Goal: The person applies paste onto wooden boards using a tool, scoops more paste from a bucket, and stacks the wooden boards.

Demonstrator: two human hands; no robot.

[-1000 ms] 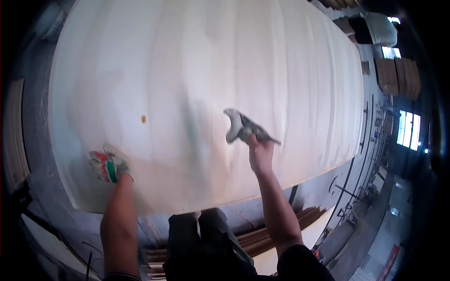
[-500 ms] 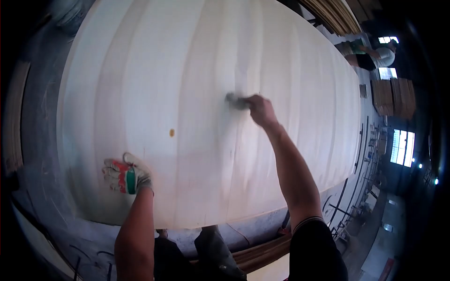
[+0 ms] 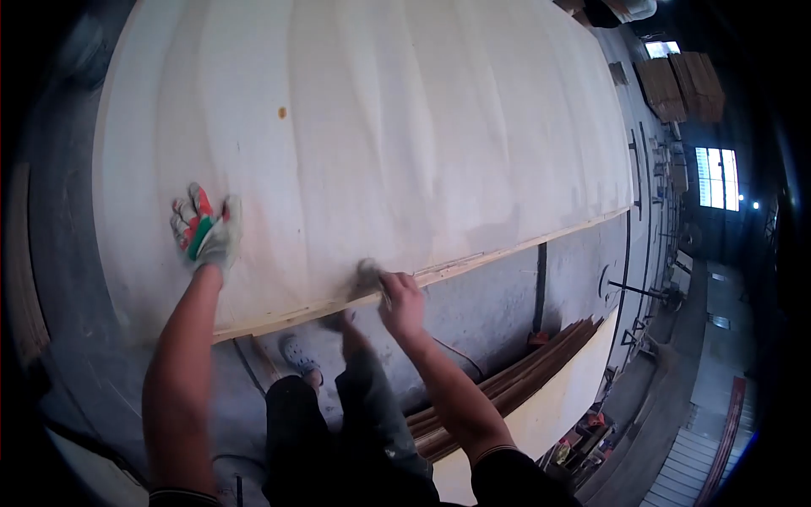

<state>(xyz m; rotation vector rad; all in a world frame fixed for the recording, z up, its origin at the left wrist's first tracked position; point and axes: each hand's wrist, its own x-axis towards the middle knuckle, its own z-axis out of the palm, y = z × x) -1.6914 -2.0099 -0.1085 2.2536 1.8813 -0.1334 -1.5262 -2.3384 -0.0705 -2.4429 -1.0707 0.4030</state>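
Observation:
A large pale wooden sheet [image 3: 355,152] with faint stripes and a small brown spot [image 3: 282,112] spreads out before me. My left hand [image 3: 204,226], in a white glove with red and green parts, rests on the sheet at its left side, fingers spread and holding nothing. My bare right hand [image 3: 400,306] is at the near edge of the sheet, fingers closed round a blurred grey hand tool [image 3: 368,273]. The tool's head is over the sheet just inside that edge; its exact shape is smeared by motion.
Below the near edge are my legs and a shoe [image 3: 300,355] on the grey floor. Brown wooden strips [image 3: 507,372] lie on a pale board at the lower right. Stacked brown panels [image 3: 681,87] stand at the upper right, near part of another person [image 3: 621,10].
The right hand has moved with the tool from the middle of the sheet to its near edge. The left hand still lies spread on the sheet, its fingers now pointing farther forward. The view has shifted.

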